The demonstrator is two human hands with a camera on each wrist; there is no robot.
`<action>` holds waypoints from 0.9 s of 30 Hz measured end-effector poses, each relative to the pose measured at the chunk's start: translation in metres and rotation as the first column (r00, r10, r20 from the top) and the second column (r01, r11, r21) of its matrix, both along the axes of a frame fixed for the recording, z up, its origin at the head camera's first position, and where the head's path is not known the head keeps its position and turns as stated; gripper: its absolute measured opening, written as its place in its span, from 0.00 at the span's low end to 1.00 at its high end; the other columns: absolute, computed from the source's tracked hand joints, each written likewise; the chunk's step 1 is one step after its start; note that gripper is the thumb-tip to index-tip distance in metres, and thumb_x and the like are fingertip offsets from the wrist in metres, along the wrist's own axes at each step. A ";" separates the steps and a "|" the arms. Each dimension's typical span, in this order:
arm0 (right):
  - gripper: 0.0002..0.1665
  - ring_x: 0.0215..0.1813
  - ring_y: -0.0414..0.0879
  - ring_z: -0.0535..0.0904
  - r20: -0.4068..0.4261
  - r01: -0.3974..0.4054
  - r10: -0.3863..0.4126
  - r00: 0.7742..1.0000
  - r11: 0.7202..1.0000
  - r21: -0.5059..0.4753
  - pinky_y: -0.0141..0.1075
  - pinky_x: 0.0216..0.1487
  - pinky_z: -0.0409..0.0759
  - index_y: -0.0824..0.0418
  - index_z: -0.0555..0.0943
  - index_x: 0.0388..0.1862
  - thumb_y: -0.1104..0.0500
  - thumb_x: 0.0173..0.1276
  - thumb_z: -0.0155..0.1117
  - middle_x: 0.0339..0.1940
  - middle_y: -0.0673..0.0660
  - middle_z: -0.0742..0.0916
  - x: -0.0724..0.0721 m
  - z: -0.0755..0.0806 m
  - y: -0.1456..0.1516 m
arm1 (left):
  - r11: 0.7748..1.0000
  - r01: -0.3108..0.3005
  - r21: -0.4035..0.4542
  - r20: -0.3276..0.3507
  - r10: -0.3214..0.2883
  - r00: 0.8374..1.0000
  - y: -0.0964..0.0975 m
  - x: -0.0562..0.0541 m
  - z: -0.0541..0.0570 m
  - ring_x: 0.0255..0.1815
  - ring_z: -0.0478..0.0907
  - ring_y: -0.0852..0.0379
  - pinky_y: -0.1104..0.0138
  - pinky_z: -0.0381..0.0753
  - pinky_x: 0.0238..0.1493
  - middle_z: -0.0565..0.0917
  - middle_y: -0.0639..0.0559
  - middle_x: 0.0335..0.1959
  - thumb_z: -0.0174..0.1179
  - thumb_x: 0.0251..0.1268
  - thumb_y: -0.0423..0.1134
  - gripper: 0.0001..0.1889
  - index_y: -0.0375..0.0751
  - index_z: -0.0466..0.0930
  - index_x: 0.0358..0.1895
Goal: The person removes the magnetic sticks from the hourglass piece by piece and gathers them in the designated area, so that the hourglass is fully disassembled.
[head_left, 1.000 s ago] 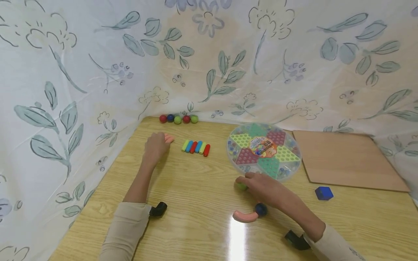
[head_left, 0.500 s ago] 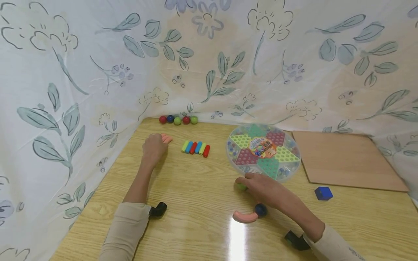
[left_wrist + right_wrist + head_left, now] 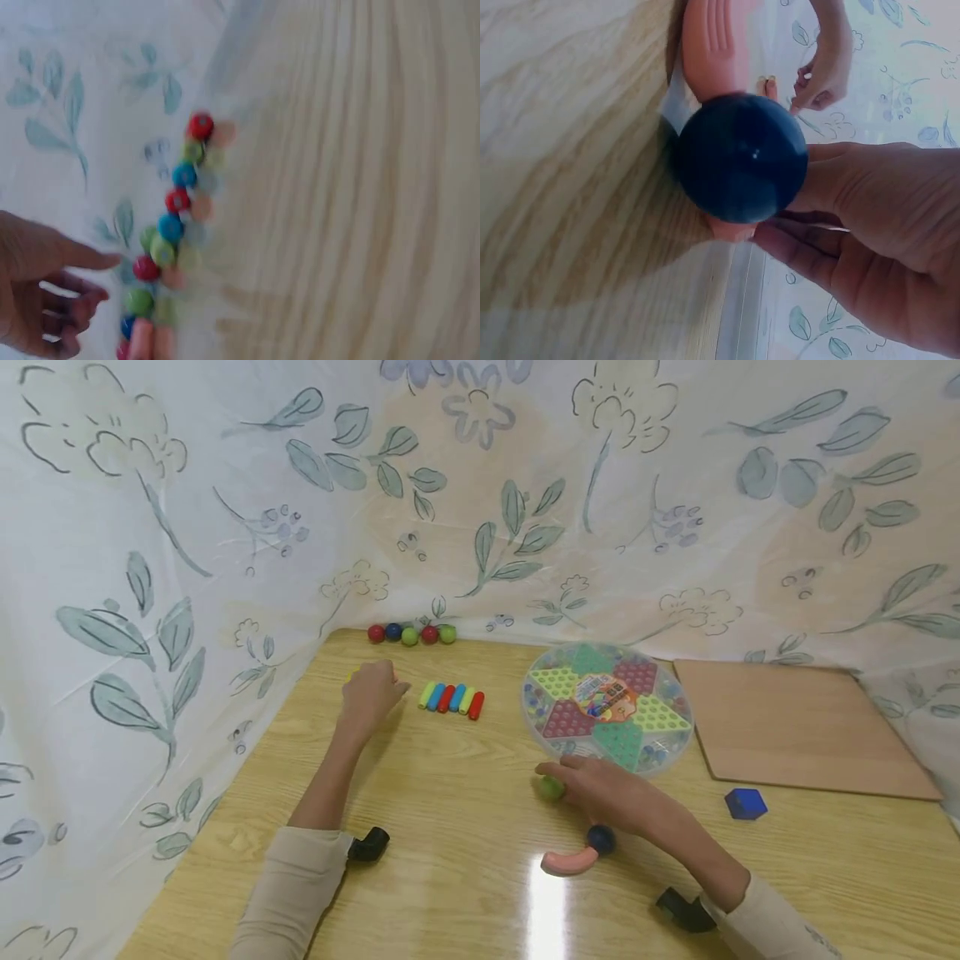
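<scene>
In the head view, my left hand (image 3: 372, 697) is over small pieces at the table's left side, mostly hiding them; a yellow bit (image 3: 352, 675) shows beside it. The left wrist view shows the left hand (image 3: 41, 292) with thumb extended, fingers loosely bent, holding nothing, near pink pieces (image 3: 140, 341). My right hand (image 3: 611, 793) holds a green ball (image 3: 551, 788) at its fingertips. Close by, a dark blue ball (image 3: 601, 840) joins a curved pink piece (image 3: 568, 862). In the right wrist view, the blue ball (image 3: 741, 159) partly hides the right fingers.
Red, blue and green balls (image 3: 409, 636) line the back edge. Short coloured sticks (image 3: 451, 700) lie in a row. A round Chinese checkers set (image 3: 573, 720), a brown board (image 3: 795, 727) and a blue block (image 3: 746, 804) are to the right. Floral cloth (image 3: 480, 527) hangs behind.
My left hand has moved slightly right and forward, covering the pink pieces and uncovering a yellow bit. The green ball shows more, and the curved pink piece has tilted slightly.
</scene>
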State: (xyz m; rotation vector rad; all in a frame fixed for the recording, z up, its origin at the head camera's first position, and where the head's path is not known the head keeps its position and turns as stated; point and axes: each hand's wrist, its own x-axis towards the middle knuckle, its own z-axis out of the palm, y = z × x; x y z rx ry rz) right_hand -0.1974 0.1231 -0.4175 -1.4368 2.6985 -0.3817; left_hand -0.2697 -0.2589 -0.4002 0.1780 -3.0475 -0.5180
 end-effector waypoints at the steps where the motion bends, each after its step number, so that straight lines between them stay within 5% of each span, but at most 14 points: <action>1: 0.27 0.33 0.38 0.78 0.018 0.005 -0.005 1.000 1.000 -0.005 0.30 0.35 0.80 0.58 0.79 0.66 0.67 0.69 0.70 0.42 0.53 0.85 -0.001 0.000 0.000 | 0.999 0.050 0.017 0.012 -0.050 0.999 0.007 0.000 0.002 0.21 0.61 0.58 0.67 0.64 0.22 0.66 0.54 0.19 0.64 0.74 0.44 0.20 0.42 0.69 0.24; 3: 0.25 0.34 0.37 0.78 0.048 0.014 -0.013 0.999 1.000 -0.014 0.30 0.36 0.80 0.59 0.78 0.68 0.66 0.73 0.67 0.44 0.54 0.86 -0.001 0.000 0.000 | 0.985 0.165 0.055 0.032 -0.167 0.985 0.023 0.003 0.007 0.22 0.65 0.59 0.68 0.65 0.24 0.71 0.54 0.21 0.67 0.72 0.45 0.17 0.40 0.74 0.29; 5: 0.24 0.34 0.36 0.77 0.080 0.021 -0.019 0.997 0.999 -0.025 0.30 0.36 0.80 0.59 0.78 0.69 0.65 0.75 0.64 0.46 0.55 0.86 -0.002 0.002 0.000 | 0.948 0.299 0.109 0.038 -0.305 0.952 0.041 0.007 0.011 0.23 0.67 0.60 0.70 0.66 0.26 0.75 0.54 0.23 0.68 0.71 0.45 0.15 0.39 0.78 0.33; 8: 0.23 0.36 0.38 0.79 0.085 0.018 -0.014 0.996 0.999 -0.041 0.31 0.38 0.81 0.61 0.79 0.67 0.65 0.75 0.65 0.47 0.56 0.87 -0.003 0.009 0.001 | 0.849 0.494 0.189 0.057 -0.511 0.858 0.072 0.018 0.014 0.26 0.70 0.62 0.72 0.69 0.31 0.78 0.54 0.26 0.67 0.72 0.47 0.14 0.39 0.80 0.39; 11: 0.19 0.38 0.41 0.83 0.088 0.029 -0.026 0.996 0.999 -0.034 0.32 0.38 0.83 0.64 0.81 0.61 0.63 0.73 0.68 0.46 0.57 0.87 -0.005 0.018 0.004 | 0.732 0.645 0.219 0.091 -0.673 0.734 0.101 0.031 0.015 0.27 0.72 0.62 0.73 0.72 0.33 0.81 0.53 0.28 0.67 0.73 0.49 0.15 0.38 0.82 0.45; 13: 0.16 0.38 0.41 0.84 0.111 0.052 -0.051 0.993 0.999 -0.011 0.31 0.37 0.82 0.64 0.83 0.58 0.61 0.74 0.68 0.45 0.56 0.89 -0.006 0.023 0.006 | 0.673 0.701 0.235 0.121 -0.736 0.666 0.117 0.039 0.015 0.28 0.73 0.62 0.72 0.73 0.34 0.83 0.51 0.30 0.67 0.72 0.48 0.17 0.37 0.82 0.49; 15: 0.14 0.34 0.38 0.82 0.172 0.081 -0.083 0.982 0.997 0.016 0.30 0.34 0.79 0.64 0.84 0.55 0.58 0.76 0.66 0.41 0.54 0.89 -0.006 0.026 0.007 | 0.630 0.742 0.227 0.136 -0.775 0.617 0.129 0.046 0.011 0.31 0.75 0.61 0.72 0.75 0.36 0.85 0.49 0.34 0.68 0.71 0.48 0.18 0.37 0.82 0.52; 18: 0.14 0.27 0.34 0.75 0.271 0.106 -0.115 0.956 0.993 0.049 0.28 0.30 0.73 0.63 0.85 0.54 0.56 0.79 0.63 0.31 0.50 0.88 -0.006 0.027 0.009 | 0.598 0.772 0.216 0.160 -0.802 0.576 0.143 0.053 0.005 0.36 0.78 0.60 0.73 0.76 0.40 0.86 0.48 0.41 0.70 0.70 0.47 0.19 0.39 0.81 0.55; 22: 0.14 0.22 0.31 0.69 0.354 0.095 -0.109 0.929 0.994 0.057 0.27 0.28 0.69 0.63 0.84 0.55 0.56 0.81 0.60 0.21 0.46 0.83 -0.005 0.023 0.011 | 0.574 0.786 0.232 0.184 -0.819 0.544 0.154 0.058 -0.003 0.39 0.79 0.61 0.76 0.76 0.42 0.86 0.49 0.43 0.71 0.69 0.47 0.20 0.41 0.81 0.56; 24: 0.12 0.22 0.31 0.68 0.360 0.086 -0.097 0.928 0.995 0.045 0.27 0.27 0.69 0.61 0.84 0.54 0.57 0.81 0.59 0.20 0.45 0.81 -0.004 0.021 0.010 | 0.574 0.785 0.235 0.185 -0.819 0.543 0.157 0.060 -0.005 0.37 0.77 0.63 0.76 0.74 0.39 0.85 0.52 0.40 0.72 0.68 0.46 0.18 0.42 0.82 0.53; 27: 0.11 0.23 0.31 0.68 0.329 0.085 -0.089 0.940 0.996 0.027 0.27 0.28 0.69 0.61 0.85 0.53 0.58 0.81 0.60 0.21 0.46 0.81 -0.003 0.019 0.008 | 0.602 0.768 0.217 0.186 -0.798 0.573 0.159 0.061 -0.006 0.32 0.73 0.65 0.76 0.70 0.35 0.81 0.56 0.32 0.72 0.67 0.46 0.14 0.43 0.83 0.47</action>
